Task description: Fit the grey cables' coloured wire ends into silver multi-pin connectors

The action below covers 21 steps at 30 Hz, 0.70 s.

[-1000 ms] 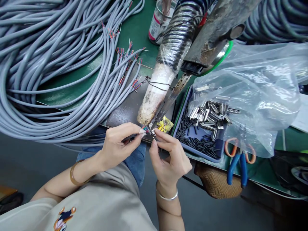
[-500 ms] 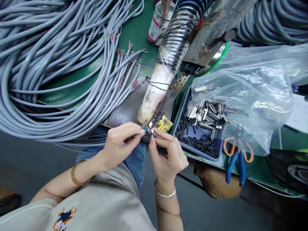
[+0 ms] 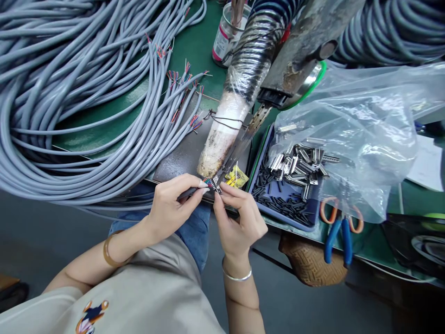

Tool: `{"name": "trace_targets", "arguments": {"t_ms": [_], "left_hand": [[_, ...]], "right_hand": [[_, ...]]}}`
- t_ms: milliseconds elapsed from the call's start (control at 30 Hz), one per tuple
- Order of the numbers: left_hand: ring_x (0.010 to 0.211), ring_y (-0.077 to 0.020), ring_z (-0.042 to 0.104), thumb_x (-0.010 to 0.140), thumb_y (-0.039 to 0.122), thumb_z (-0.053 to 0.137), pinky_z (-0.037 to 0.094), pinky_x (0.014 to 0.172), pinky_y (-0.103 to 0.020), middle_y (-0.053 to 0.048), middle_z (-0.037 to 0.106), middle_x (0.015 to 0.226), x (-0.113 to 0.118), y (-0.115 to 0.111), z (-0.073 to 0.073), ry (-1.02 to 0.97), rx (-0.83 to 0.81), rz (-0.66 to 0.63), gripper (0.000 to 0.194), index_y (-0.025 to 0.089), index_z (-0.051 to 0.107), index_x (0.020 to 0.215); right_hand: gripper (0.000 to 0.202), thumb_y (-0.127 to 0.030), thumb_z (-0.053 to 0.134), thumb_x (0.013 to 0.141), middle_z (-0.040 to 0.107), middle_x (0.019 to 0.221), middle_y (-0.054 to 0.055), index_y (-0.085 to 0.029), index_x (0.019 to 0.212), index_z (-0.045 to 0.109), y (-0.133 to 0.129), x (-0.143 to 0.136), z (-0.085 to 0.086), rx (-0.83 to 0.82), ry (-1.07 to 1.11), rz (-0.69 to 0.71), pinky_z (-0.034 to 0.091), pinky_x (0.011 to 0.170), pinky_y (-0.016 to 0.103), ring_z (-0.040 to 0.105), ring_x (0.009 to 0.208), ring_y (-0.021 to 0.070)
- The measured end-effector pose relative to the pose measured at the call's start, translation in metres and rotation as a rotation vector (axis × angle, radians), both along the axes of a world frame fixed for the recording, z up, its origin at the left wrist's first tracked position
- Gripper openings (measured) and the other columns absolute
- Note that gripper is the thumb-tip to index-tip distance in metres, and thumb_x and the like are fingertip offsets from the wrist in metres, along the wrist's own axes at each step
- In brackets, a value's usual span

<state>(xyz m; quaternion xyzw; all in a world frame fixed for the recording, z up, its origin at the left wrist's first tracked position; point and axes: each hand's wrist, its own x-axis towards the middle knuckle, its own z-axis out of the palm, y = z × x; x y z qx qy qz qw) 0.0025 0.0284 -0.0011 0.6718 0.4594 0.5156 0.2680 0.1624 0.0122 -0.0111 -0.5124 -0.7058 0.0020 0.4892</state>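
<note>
My left hand (image 3: 170,204) is closed in a pinch on a cable (image 3: 187,193), whose thin coloured wires fan out past the fingertips. Between thumb and fingers, my right hand (image 3: 241,218) grips a small metal multi-pin connector (image 3: 217,186). The wire ends meet the connector's pin side; which ones are joined I cannot tell. Just above the connector, the long perforated shaft of a soldering iron (image 3: 256,121) slants down, its tip at or very near the pins. A whitish, stained hose end (image 3: 222,134) opens beside it, close over my left fingertips.
Grey cables (image 3: 114,176) with stripped ends cover the left. On the right, a blue tray (image 3: 278,218) holds metal connectors and short black tubes, partly under a plastic bag (image 3: 368,134). Blue-jawed pliers (image 3: 336,236) overhang the table edge. A yellow packet (image 3: 238,177) lies beside the iron.
My right hand and the connector have shifted slightly left, towards the wires. The connector sits at a somewhat different tilt under the iron. My left hand keeps its pinch, and the view has shifted a little.
</note>
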Motion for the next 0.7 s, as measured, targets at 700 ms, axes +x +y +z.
{"name": "trace_targets", "arguments": {"t_ms": [700], "left_hand": [[0.077, -0.0107, 0.074, 0.090, 0.000, 0.069, 0.056, 0.069, -0.016, -0.004, 0.079, 0.086, -0.0013, 0.0048, 0.0084, -0.016, 0.061, -0.057, 0.015, 0.014, 0.071, 0.092]], "right_hand": [[0.019, -0.008, 0.080, 0.086, 0.083, 0.101, 0.008, -0.019, 0.086, 0.065, 0.0000, -0.0012, 0.0067, 0.073, -0.069, -0.011, 0.064, 0.077, 0.021, 0.080, 0.083, 0.0137]]}}
